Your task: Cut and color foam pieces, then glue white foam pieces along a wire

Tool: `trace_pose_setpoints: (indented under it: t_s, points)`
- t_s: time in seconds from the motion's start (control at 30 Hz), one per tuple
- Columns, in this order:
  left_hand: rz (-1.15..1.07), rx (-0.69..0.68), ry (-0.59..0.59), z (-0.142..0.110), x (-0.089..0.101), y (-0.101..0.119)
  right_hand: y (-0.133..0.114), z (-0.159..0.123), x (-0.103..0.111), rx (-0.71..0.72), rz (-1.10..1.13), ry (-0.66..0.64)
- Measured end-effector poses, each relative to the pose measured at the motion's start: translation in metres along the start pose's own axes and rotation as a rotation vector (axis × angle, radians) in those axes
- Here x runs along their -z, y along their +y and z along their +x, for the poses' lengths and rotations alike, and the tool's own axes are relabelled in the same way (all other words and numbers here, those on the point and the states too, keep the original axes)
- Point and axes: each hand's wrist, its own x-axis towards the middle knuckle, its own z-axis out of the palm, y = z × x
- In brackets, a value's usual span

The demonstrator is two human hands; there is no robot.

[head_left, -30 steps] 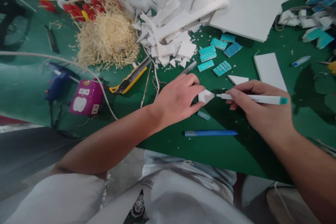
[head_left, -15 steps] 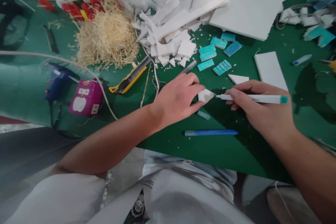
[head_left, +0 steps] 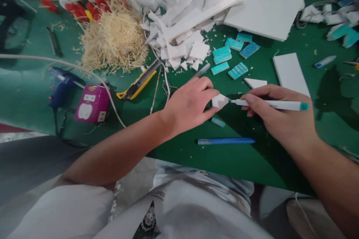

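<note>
Green tabletop: left hand grips pointed chip (white), right hand slim marker.

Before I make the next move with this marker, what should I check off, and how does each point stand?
1. White piece held: ok, in the left hand's grip.
2. Marker held and uncapped: ok, in the right hand, tip exposed.
3. Tip touching the piece: cannot tell; it is at the pointed end.
4. Space by the left thumb: not ok, a small teal piece lies close.
5. Yellow cutter away from both hands: ok.
6. Glue gun cool: cannot tell.
</note>
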Motion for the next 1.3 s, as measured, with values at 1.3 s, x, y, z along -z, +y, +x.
trace_pose_setpoints:
  t_s: [1.3]
  points:
    - [0.002, -0.004, -0.015, 0.002, 0.000, -0.001, 0.004, -0.002, -0.001, 0.041, -0.033, 0.029]
